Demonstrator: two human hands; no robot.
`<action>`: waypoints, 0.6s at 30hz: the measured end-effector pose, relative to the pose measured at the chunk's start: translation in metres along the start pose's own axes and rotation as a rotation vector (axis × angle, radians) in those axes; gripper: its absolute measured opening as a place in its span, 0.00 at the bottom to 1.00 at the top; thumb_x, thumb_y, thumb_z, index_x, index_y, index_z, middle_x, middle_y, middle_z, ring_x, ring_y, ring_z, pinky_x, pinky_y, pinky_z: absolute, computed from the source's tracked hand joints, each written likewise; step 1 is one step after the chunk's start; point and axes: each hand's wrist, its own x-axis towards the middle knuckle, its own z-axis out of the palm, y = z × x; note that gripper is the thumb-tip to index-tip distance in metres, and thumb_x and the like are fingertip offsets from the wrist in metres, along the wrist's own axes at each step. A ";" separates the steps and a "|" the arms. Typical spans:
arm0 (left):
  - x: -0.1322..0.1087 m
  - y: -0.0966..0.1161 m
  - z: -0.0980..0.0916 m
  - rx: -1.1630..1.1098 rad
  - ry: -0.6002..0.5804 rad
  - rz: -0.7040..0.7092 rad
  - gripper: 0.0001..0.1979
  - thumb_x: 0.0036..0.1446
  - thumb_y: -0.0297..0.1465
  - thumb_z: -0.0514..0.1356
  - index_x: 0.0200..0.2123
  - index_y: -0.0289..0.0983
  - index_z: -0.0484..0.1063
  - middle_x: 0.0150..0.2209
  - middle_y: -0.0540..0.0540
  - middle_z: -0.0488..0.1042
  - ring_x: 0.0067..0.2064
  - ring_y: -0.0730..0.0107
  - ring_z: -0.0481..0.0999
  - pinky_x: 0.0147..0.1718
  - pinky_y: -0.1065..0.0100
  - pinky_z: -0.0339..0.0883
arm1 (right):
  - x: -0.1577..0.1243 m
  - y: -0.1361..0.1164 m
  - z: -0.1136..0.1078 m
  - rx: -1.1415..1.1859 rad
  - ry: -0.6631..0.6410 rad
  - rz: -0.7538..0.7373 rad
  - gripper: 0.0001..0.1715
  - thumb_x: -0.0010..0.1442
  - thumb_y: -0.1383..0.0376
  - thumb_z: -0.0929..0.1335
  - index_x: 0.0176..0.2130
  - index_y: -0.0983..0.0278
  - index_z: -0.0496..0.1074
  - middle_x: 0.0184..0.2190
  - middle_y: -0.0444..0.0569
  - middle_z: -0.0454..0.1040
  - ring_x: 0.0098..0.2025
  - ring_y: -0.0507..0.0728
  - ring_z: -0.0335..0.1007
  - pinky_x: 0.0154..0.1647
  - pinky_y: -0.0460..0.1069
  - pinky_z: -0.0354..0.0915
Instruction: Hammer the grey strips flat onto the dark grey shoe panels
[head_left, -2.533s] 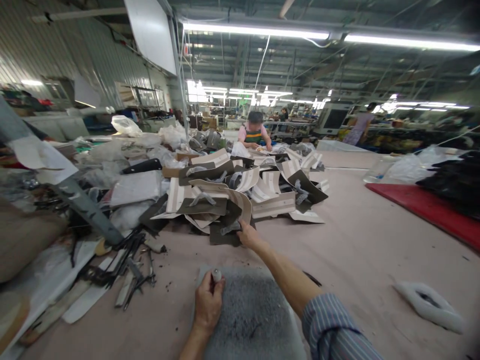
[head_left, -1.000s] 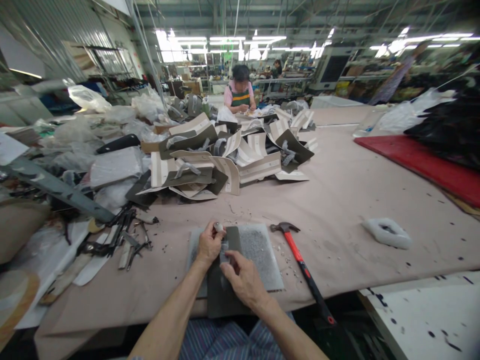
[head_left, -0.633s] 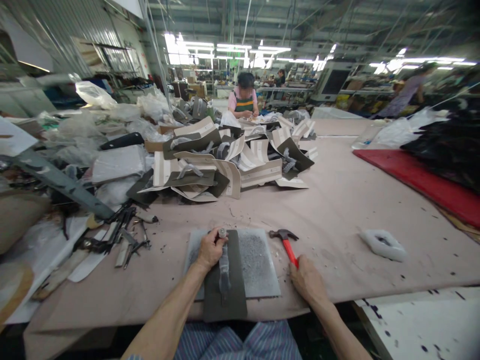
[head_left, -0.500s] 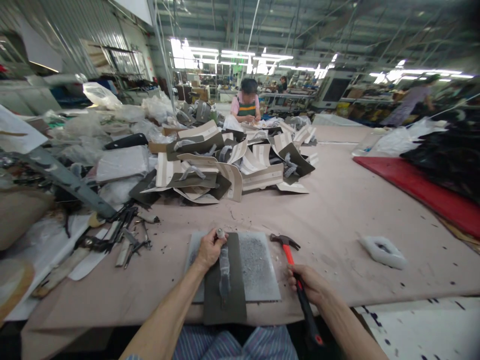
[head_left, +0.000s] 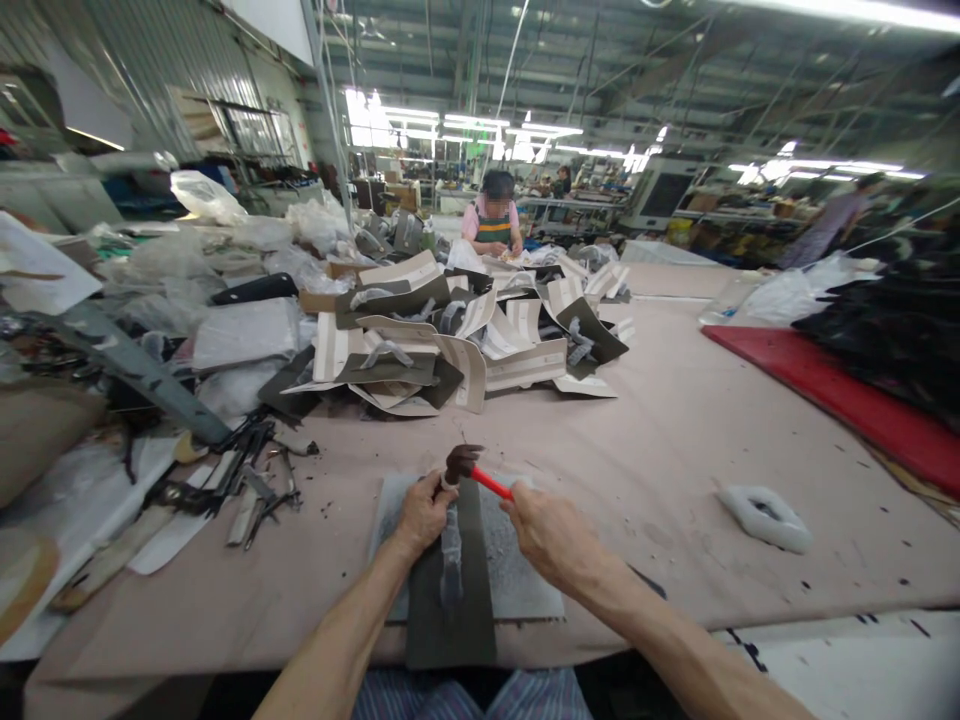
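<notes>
My right hand (head_left: 551, 530) is closed around the red and black grip of a claw hammer (head_left: 491, 482). Its dark head is right over my left hand's fingertips, at the top of the punch. My left hand (head_left: 421, 515) pinches this short upright rod, which looks like a punch; its lower end is hidden by the fingers. Beneath them a dark grey-green panel (head_left: 472, 610) lies lengthwise toward me, with a plastic-wrapped handle (head_left: 451, 560) along its middle. The panel rests on a worn grey board (head_left: 517, 597) and overhangs its near edge.
Beyond the board is a heap of panels with wrapped handles (head_left: 525, 368). Several hand tools (head_left: 251, 500) lie at left beside a grey metal post (head_left: 142, 370). A wrapped white bundle (head_left: 765, 517) and a red sheet (head_left: 825, 395) are at right. Across the table sits a person (head_left: 491, 225).
My right hand has swung the hammer up and left from beside the board, bringing its head to the top of the punch. My left hand stays at the same spot on the panel.
</notes>
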 end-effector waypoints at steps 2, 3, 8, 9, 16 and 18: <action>0.000 0.001 0.000 0.014 -0.010 0.001 0.07 0.53 0.30 0.60 0.35 0.41 0.76 0.32 0.48 0.80 0.35 0.63 0.78 0.37 0.67 0.67 | 0.005 -0.002 -0.016 0.001 0.106 0.009 0.16 0.69 0.58 0.59 0.31 0.60 0.64 0.20 0.45 0.68 0.18 0.52 0.57 0.23 0.49 0.42; 0.000 0.001 0.000 0.014 -0.014 0.005 0.07 0.53 0.30 0.60 0.35 0.40 0.77 0.32 0.47 0.81 0.36 0.63 0.78 0.37 0.67 0.67 | 0.008 -0.004 -0.024 0.043 0.218 0.027 0.17 0.70 0.56 0.57 0.31 0.60 0.63 0.20 0.44 0.68 0.19 0.52 0.58 0.23 0.49 0.44; -0.001 0.001 0.000 0.022 -0.008 0.011 0.09 0.52 0.30 0.60 0.37 0.39 0.77 0.33 0.46 0.81 0.36 0.62 0.78 0.38 0.67 0.67 | 0.009 -0.010 -0.017 0.200 0.450 0.089 0.21 0.71 0.55 0.53 0.32 0.59 0.61 0.19 0.44 0.65 0.19 0.53 0.58 0.23 0.48 0.49; -0.001 0.001 0.000 0.038 -0.010 0.011 0.09 0.52 0.30 0.60 0.38 0.40 0.77 0.32 0.47 0.80 0.35 0.62 0.77 0.37 0.67 0.67 | 0.007 -0.007 -0.009 0.160 0.323 0.059 0.19 0.70 0.56 0.54 0.31 0.59 0.62 0.18 0.44 0.65 0.18 0.53 0.57 0.23 0.48 0.47; -0.003 -0.001 0.000 0.048 -0.015 0.027 0.11 0.52 0.29 0.60 0.40 0.40 0.77 0.35 0.47 0.81 0.39 0.62 0.78 0.41 0.66 0.68 | -0.009 0.060 0.025 0.012 -0.130 0.188 0.17 0.70 0.57 0.57 0.37 0.61 0.68 0.25 0.47 0.73 0.25 0.55 0.68 0.25 0.48 0.48; -0.004 -0.001 -0.001 0.052 -0.011 0.026 0.10 0.53 0.29 0.60 0.39 0.39 0.77 0.35 0.46 0.81 0.39 0.62 0.78 0.42 0.65 0.69 | -0.017 0.086 0.037 0.036 -0.154 0.320 0.19 0.71 0.58 0.56 0.35 0.62 0.68 0.28 0.48 0.75 0.30 0.55 0.70 0.29 0.47 0.54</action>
